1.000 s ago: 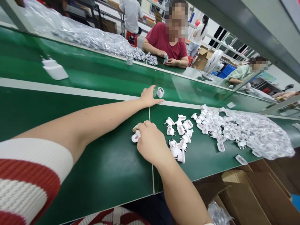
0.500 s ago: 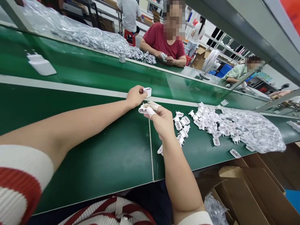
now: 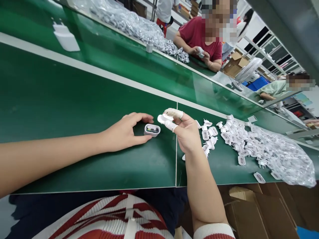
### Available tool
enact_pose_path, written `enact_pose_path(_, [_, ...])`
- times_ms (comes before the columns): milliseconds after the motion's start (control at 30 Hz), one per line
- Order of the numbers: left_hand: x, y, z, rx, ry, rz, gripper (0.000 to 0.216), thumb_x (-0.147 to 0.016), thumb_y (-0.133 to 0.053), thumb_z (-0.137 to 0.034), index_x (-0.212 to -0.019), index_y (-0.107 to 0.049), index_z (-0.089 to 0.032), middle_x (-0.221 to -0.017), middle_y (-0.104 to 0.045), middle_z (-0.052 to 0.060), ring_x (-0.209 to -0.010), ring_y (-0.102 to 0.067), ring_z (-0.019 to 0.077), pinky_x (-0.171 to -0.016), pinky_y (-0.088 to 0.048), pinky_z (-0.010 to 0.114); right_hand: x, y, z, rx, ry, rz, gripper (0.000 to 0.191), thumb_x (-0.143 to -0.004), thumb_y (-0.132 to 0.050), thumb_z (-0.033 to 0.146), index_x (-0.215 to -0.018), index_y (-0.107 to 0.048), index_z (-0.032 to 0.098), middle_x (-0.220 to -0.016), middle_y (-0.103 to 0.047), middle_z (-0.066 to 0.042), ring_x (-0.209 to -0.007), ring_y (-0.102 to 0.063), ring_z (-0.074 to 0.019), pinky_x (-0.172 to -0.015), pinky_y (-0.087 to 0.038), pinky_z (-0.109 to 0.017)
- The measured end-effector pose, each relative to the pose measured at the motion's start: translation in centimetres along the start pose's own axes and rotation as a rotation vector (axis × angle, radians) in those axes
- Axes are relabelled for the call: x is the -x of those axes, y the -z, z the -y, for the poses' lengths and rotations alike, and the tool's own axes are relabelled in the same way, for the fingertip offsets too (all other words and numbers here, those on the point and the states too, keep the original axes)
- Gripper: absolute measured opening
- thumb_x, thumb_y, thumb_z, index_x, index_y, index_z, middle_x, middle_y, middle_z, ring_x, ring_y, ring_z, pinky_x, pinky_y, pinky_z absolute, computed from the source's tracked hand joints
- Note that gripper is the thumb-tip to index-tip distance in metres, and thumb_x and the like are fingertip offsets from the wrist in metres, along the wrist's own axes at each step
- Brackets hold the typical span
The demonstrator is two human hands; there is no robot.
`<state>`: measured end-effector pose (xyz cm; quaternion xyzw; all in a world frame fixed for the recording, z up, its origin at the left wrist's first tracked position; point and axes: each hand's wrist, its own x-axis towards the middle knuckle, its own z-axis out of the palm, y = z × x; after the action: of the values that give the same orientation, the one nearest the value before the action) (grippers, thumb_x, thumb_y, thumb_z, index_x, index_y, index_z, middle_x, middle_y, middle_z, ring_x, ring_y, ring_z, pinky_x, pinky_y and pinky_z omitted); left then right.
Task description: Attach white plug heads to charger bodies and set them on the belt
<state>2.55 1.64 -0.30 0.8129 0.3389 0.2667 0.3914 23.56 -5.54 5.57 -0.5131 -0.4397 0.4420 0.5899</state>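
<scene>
A white charger housing (image 3: 152, 130) stands on the green bench, its open end up and circuit parts showing inside. Around it, my left hand (image 3: 128, 132) is open, with the thumb by its near side and the fingertips behind it, apart. To the right, my right hand (image 3: 188, 131) pinches a white plug cap (image 3: 163, 119) between thumb and forefinger, both in pale finger cots. The cap is held slightly above and right of the housing. Beyond my right wrist lies a loose pile of similar plug caps (image 3: 234, 136).
A clear plastic bag (image 3: 286, 152) of caps lies at the right. One finished-looking charger (image 3: 66, 36) lies upper left on the green belt, another (image 3: 149, 45) on the far ledge. A co-worker in red (image 3: 194, 33) sits opposite. Cardboard boxes (image 3: 254, 212) stand below the bench edge.
My left hand has brought the housing nearer from the strip by the belt, set it upright on the bench and loosened its fingers. My right hand still holds the cap. The view has shifted.
</scene>
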Motion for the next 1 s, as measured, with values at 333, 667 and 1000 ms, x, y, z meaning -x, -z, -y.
enact_pose_path(333, [-0.8, -0.1, 0.5, 0.056, -0.094, 0.041, 0.043, -0.086, -0.071, -0.068, -0.111, -0.079, -0.034, -0.11, -0.079, -0.001, -0.111, -0.067, 0.0271, -0.108, -0.047, 0.042, 1.4, -1.6, -0.8, 0.448, 0.234, -0.048, 0.017, -0.079, -0.09, 0.027, -0.094, -0.083, 0.03, -0.103, -0.083, -0.001, -0.103, -0.075, -0.0234, -0.102, -0.061, -0.046])
enact_pose_path(667, [-1.1, -0.2, 0.6, 0.136, -0.071, 0.046, 0.039, -0.083, -0.069, -0.065, -0.097, -0.079, -0.03, -0.1, -0.077, 0.002, -0.112, -0.065, 0.0308, -0.112, -0.042, 0.047, 1.2, -2.5, -0.9, 0.462, 0.158, -0.076, 0.02, -0.073, -0.094, 0.032, -0.089, -0.082, 0.026, -0.1, -0.085, -0.002, -0.096, -0.079, -0.0242, -0.097, -0.064, -0.045])
enact_pose_path(1000, [-1.2, -0.3, 0.6, 0.167, -0.056, 0.046, 0.037, -0.081, -0.071, -0.063, -0.096, -0.079, -0.03, -0.1, -0.078, 0.001, -0.11, -0.065, 0.0317, -0.111, -0.04, 0.048, 1.4, -2.2, -0.9, 0.54, 0.191, -0.071, 0.016, -0.079, -0.089, 0.034, -0.09, -0.081, 0.026, -0.1, -0.084, -0.002, -0.095, -0.079, -0.0239, -0.096, -0.065, -0.046])
